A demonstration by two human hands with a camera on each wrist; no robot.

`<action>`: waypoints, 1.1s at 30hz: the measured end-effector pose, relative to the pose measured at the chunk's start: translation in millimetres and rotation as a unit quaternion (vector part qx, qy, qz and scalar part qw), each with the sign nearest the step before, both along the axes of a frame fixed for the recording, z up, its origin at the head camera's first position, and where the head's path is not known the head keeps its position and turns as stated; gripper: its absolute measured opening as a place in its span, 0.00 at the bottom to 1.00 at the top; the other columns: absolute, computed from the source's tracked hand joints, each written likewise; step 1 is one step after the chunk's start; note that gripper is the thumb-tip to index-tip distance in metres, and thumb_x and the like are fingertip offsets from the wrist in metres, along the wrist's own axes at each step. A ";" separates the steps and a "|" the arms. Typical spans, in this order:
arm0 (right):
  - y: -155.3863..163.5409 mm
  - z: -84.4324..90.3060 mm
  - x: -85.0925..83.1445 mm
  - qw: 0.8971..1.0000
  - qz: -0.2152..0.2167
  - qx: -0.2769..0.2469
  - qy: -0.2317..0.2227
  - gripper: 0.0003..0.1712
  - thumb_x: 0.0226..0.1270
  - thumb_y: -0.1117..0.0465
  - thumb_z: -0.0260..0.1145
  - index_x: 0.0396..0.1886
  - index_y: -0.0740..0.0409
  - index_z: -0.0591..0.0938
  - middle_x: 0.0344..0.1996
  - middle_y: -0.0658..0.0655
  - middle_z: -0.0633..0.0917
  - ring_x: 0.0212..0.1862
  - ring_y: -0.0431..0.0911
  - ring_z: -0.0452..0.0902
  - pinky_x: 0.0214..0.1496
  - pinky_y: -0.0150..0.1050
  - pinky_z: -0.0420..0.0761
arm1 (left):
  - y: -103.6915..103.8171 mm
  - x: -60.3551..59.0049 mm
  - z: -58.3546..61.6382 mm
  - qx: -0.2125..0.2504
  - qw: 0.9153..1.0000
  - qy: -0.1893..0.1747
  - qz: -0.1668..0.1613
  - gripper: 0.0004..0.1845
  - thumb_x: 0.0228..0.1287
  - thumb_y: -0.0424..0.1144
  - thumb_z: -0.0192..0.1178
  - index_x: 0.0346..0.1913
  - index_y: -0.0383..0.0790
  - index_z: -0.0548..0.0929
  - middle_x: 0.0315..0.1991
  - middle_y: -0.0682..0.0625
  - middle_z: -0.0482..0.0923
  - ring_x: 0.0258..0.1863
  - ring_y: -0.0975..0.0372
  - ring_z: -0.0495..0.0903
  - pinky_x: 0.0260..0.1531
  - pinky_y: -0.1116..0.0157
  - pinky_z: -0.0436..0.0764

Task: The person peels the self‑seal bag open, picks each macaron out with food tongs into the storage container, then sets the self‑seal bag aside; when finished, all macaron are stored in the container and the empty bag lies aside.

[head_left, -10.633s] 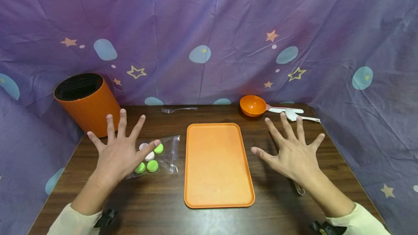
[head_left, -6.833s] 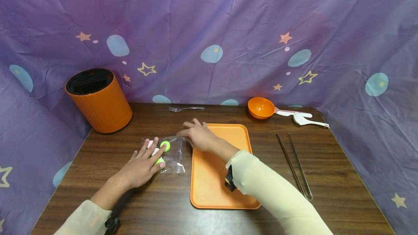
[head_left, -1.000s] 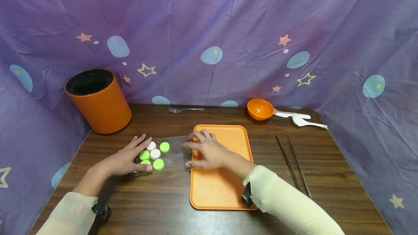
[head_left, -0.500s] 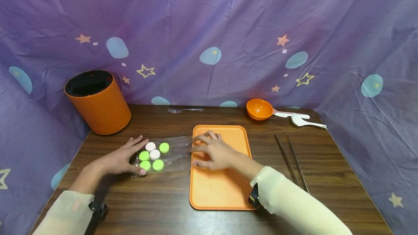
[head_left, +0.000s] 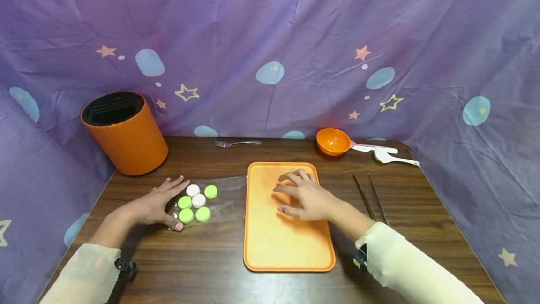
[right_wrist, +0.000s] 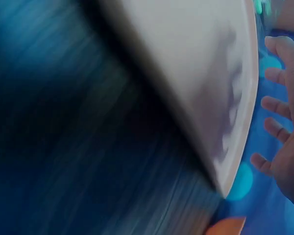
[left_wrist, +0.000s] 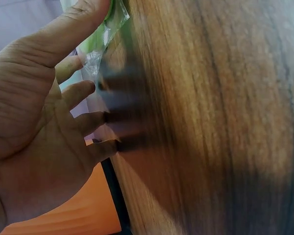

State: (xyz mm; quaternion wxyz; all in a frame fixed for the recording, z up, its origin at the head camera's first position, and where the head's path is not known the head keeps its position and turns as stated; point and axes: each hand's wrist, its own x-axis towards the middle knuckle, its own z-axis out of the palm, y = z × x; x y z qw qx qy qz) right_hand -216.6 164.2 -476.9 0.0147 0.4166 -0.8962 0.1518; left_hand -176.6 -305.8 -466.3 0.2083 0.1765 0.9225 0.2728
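1. The person's left hand (head_left: 153,205) is low over the table (head_left: 202,271), fingers spread and thumb held apart from them, around the near end of a clear plastic bag (head_left: 229,196). Whether the thumb presses on the bag's corner, I can't tell.
2. Just right of that hand's fingers, inside the bag, sit six round caps: four green caps (head_left: 203,214) and two white caps (head_left: 198,201). The flat part of the bag runs on from them towards the right hand.
3. That right hand (head_left: 310,201) hangs over an orange tray (head_left: 274,247), its fingers parted and gently bent, their shadow falling on the tray below. The bag's far end reaches the tray's left rim, well short of the right fingertips.
4. Right of the right hand lie metal tongs (head_left: 363,195), partly hidden by the forearm.
5. Beyond the right hand are an orange bowl (head_left: 333,141) and a white spoon (head_left: 383,155).
6. Beyond the left hand stands an orange holder (head_left: 137,147); a fork (head_left: 240,142) lies farther back, between both hands.
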 end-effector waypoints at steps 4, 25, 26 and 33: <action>26.2 2.8 5.6 1.000 -0.025 0.000 0.008 0.30 0.74 0.41 0.75 0.70 0.45 0.87 0.71 0.59 0.80 0.71 0.59 0.71 0.65 0.74 0.76 | 0.6 -1.7 -0.1 -0.004 1.000 -0.005 -0.004 0.71 0.49 0.52 0.88 0.89 0.34 0.54 0.90 0.28 0.42 0.87 0.24 0.35 0.78 0.19 0.41; 148.8 0.8 38.6 0.976 -0.198 0.014 0.087 0.36 0.71 0.45 0.80 0.70 0.61 0.85 0.62 0.66 0.84 0.60 0.66 0.78 0.60 0.68 0.83 | -7.4 -4.1 -10.0 0.012 1.000 -0.022 -0.014 0.74 0.48 0.54 0.87 0.90 0.34 0.49 0.90 0.28 0.36 0.86 0.24 0.29 0.78 0.19 0.33; 152.2 0.1 41.2 0.974 -0.209 0.017 0.090 0.36 0.71 0.45 0.79 0.70 0.62 0.85 0.62 0.67 0.83 0.59 0.66 0.78 0.59 0.67 0.84 | -9.0 -4.3 -12.9 0.021 0.999 -0.020 -0.015 0.74 0.48 0.54 0.87 0.91 0.35 0.49 0.91 0.29 0.36 0.86 0.25 0.28 0.78 0.19 0.32; 167.6 -6.7 58.1 0.955 -0.281 0.042 0.090 0.40 0.74 0.45 0.77 0.72 0.69 0.80 0.61 0.73 0.79 0.57 0.70 0.76 0.54 0.68 0.84 | -21.6 -10.3 -34.2 0.043 0.998 0.012 -0.035 0.73 0.50 0.65 0.82 0.92 0.47 0.49 0.92 0.33 0.36 0.87 0.27 0.27 0.76 0.18 0.32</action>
